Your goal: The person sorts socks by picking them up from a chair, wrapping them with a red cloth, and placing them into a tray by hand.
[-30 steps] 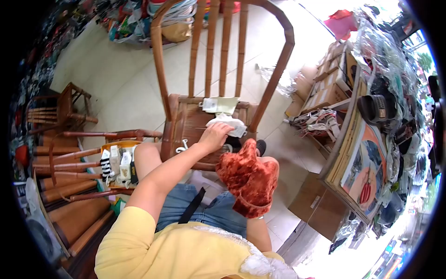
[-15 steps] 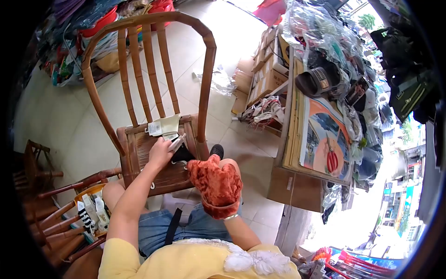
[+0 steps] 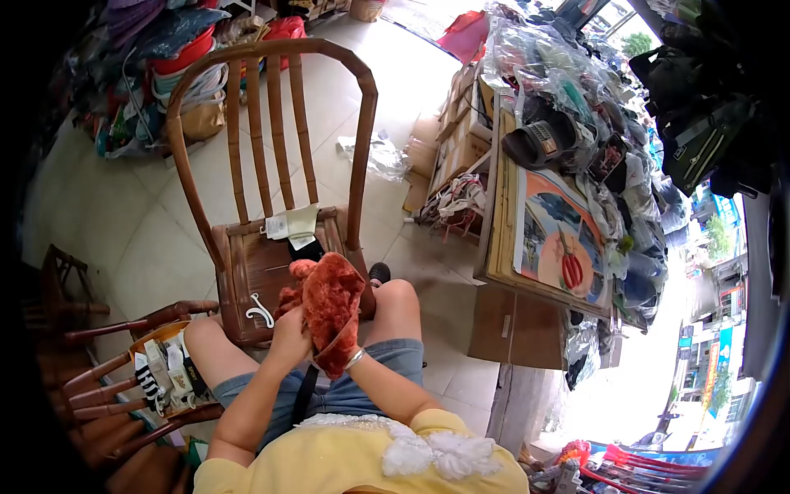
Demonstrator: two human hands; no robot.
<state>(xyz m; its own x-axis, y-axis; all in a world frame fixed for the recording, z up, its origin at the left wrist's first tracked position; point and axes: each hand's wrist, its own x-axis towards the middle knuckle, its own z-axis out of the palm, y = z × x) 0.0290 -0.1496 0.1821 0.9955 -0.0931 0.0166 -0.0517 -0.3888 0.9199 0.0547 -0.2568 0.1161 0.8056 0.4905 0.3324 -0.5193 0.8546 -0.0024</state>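
Observation:
A fuzzy rust-red cloth piece (image 3: 332,309) is held above my lap, in front of the wooden chair (image 3: 263,284). My left hand (image 3: 291,336) is closed on its left edge. My right hand is inside or behind the cloth; only the wrist with a bracelet shows below it, and its fingers are hidden. On the chair seat lie a cream fabric item (image 3: 303,221) with a white label, something black partly under it, and a white plastic hook (image 3: 261,310) near the left front.
At left, a yellow container (image 3: 174,407) holds packaged striped and pale items. At right stand a table with a picture board (image 3: 547,216), red-handled scissors (image 3: 572,270), shoes in plastic and a cardboard box (image 3: 514,329). Bagged goods (image 3: 202,119) are piled at back left.
My left hand has left the items on the chair seat and taken hold of the red cloth. The cloth and my right arm have moved left, toward my left hand. The view has turned right.

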